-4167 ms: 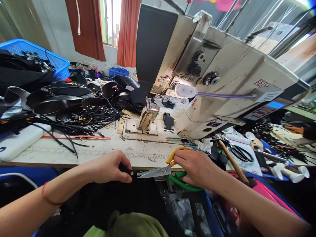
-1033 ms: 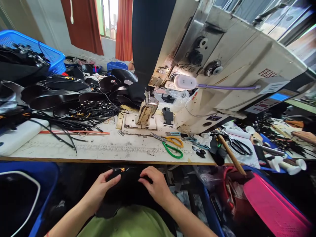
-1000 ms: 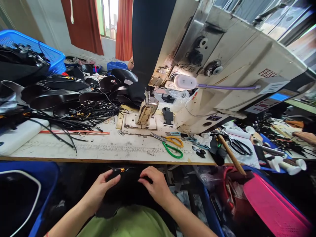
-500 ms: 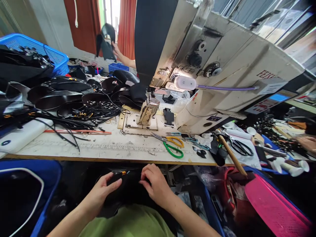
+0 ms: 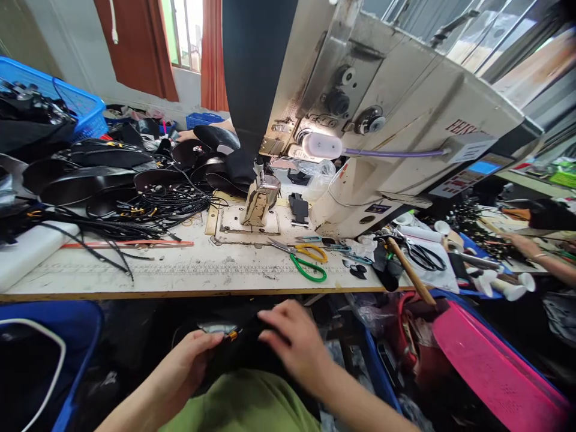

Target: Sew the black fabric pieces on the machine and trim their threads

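My left hand (image 5: pixel 191 360) and my right hand (image 5: pixel 294 343) are both below the table's front edge, over my lap. They hold a black fabric piece (image 5: pixel 245 351) with a small orange and grey tab at its top edge. The left thumb and fingers pinch it by that tab; the right hand lies on top with curled fingers pressing it. Yellow-and-green scissors (image 5: pixel 306 258) lie on the worktable (image 5: pixel 135 273), apart from both hands. Behind them stands the sewing machine (image 5: pixel 382 138) with its presser foot (image 5: pixel 258 201).
Black cords and black shaped pieces (image 5: pixel 117 192) pile at the table's left. A blue basket (image 5: pixel 85 111) sits far left, a blue bin (image 5: pixel 49 354) at lower left, a pink tray (image 5: pixel 490 366) at lower right. Black scissors (image 5: pixel 420 255) and a wooden-handled tool (image 5: pixel 407 270) lie right. Another person's arm (image 5: pixel 535 255) shows far right.
Earlier my right hand held the scissors at the table edge; they now lie on the table. Both hands have dropped to my lap and hold the black piece, moved slightly lower in the last second.
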Action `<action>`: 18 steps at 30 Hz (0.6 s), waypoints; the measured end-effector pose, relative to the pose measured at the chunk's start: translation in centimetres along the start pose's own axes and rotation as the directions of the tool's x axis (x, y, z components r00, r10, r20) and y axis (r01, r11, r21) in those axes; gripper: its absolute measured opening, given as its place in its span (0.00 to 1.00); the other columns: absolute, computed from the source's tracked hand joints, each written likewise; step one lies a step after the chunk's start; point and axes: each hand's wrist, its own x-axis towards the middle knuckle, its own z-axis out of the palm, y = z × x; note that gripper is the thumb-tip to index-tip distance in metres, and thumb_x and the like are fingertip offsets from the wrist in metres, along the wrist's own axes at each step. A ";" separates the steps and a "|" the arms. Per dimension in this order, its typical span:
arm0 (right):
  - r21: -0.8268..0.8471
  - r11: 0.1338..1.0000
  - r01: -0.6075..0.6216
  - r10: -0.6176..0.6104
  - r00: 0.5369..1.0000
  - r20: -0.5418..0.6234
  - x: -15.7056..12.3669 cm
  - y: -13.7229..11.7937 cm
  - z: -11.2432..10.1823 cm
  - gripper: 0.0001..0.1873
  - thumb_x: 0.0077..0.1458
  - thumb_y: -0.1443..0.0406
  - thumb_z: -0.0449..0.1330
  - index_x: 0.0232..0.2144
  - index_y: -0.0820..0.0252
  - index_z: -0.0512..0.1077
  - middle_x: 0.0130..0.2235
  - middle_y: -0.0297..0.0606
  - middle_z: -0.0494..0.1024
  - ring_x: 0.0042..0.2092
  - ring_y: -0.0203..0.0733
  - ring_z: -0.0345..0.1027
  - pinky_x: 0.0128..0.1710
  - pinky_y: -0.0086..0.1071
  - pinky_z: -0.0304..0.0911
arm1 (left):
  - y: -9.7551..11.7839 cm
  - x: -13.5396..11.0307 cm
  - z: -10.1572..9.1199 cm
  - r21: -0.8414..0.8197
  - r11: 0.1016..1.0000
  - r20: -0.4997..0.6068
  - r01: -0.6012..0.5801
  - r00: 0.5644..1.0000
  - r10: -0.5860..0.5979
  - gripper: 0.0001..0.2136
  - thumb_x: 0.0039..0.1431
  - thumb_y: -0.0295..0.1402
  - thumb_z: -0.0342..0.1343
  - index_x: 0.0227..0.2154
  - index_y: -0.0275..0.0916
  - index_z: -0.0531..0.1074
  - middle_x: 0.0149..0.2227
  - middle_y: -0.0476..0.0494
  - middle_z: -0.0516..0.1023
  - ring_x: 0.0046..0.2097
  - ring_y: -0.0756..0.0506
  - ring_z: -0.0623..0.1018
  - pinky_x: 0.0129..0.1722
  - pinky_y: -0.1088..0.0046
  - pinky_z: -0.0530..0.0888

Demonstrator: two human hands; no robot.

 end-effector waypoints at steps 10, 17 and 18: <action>0.107 0.992 0.066 -0.072 0.996 0.045 -1.4 -4.8 5.3 0.22 0.56 0.71 0.58 0.52 0.61 0.62 0.42 0.45 0.74 0.42 0.48 0.65 0.42 0.41 0.69 | -1.4 -0.4 0.2 -0.115 0.988 0.009 -0.102 0.995 0.104 0.17 0.46 0.42 0.67 0.37 0.39 0.78 0.39 0.44 0.82 0.47 0.41 0.77 0.45 0.69 0.73; -0.108 0.977 0.183 -0.198 0.967 -0.157 -1.7 -5.1 7.2 0.11 0.60 0.67 0.55 0.46 0.59 0.66 0.35 0.44 0.68 0.34 0.45 0.62 0.30 0.37 0.65 | -1.2 -2.6 1.7 -0.072 0.980 -0.174 -0.187 0.970 0.173 0.19 0.41 0.47 0.68 0.32 0.38 0.78 0.32 0.45 0.82 0.40 0.40 0.80 0.39 0.69 0.75; -0.096 0.977 0.189 -0.204 0.964 -0.170 -1.5 -5.4 7.3 0.10 0.60 0.69 0.54 0.45 0.60 0.66 0.34 0.43 0.68 0.34 0.45 0.62 0.30 0.37 0.64 | -1.2 -2.8 1.9 -0.082 0.977 -0.181 -0.196 0.967 0.178 0.20 0.39 0.48 0.69 0.31 0.38 0.77 0.32 0.45 0.82 0.40 0.39 0.80 0.40 0.68 0.75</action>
